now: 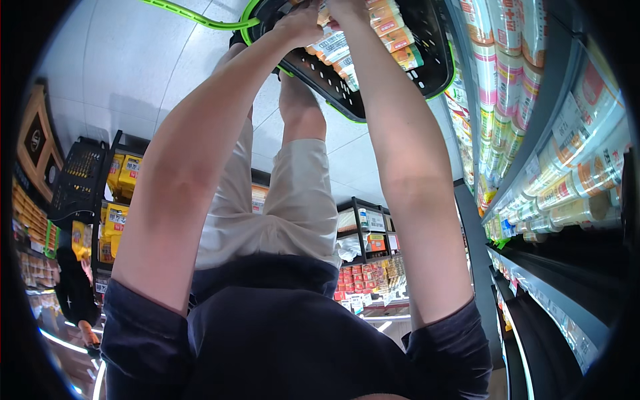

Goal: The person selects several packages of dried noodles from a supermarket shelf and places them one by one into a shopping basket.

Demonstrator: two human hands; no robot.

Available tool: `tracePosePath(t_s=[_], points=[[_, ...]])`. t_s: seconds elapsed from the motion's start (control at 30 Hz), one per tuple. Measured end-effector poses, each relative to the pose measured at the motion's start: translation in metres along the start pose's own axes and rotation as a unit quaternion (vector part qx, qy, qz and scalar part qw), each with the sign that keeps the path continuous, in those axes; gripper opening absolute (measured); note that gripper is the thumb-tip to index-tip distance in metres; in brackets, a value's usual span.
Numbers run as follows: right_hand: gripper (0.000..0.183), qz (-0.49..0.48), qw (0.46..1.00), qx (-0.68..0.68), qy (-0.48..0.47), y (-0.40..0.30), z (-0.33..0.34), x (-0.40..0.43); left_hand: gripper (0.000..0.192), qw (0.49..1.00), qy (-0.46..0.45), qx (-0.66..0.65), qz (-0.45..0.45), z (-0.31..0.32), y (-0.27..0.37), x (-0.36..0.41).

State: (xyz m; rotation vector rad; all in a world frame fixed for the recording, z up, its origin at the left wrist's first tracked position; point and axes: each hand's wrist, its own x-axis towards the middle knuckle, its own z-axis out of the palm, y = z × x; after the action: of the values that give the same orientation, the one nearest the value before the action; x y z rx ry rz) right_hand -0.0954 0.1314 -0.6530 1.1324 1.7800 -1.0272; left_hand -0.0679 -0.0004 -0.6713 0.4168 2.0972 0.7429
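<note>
A black plastic shopping basket [430, 60] with a green rim stands at the top of the view, its green handle [200, 19] swung out to the left. Inside lie several wrapped packs [395, 32] with orange and white printing. My left hand [300, 25] and my right hand [347, 10] both reach in over these packs, close beside each other. The top edge of the picture cuts off part of both hands, and the fingers are mostly hidden, so whether either one grips a pack does not show.
Shelves with wrapped cylindrical packs [505, 75] run along the right side. At left, a black rack holds yellow bags [116, 220], with a black crate [77, 175] beside it. Another person [75, 285] in dark clothing is at the far left. Behind me stands a black shelf unit [357, 225].
</note>
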Motion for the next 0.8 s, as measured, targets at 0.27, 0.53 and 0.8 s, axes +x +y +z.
tracePosePath(t_s=[0.27, 0.53, 0.8], points=[[0.049, 0.027, 0.982, -0.187, 0.019, 0.030, -0.004, -0.077, 0.041, 0.981, -0.163, 0.107, -0.020, -0.029, 0.044, -0.050], [0.053, 0.073, 0.981, -0.162, -0.072, 0.070, -0.011, -0.190, 0.013, 0.988, -0.118, 0.023, 0.097, -0.070, -0.024, -0.143], [0.051, 0.100, 0.986, -0.131, 0.020, 0.172, -0.005, -0.316, 0.044, 0.980, -0.087, -0.117, -0.134, -0.172, -0.083, -0.225]])
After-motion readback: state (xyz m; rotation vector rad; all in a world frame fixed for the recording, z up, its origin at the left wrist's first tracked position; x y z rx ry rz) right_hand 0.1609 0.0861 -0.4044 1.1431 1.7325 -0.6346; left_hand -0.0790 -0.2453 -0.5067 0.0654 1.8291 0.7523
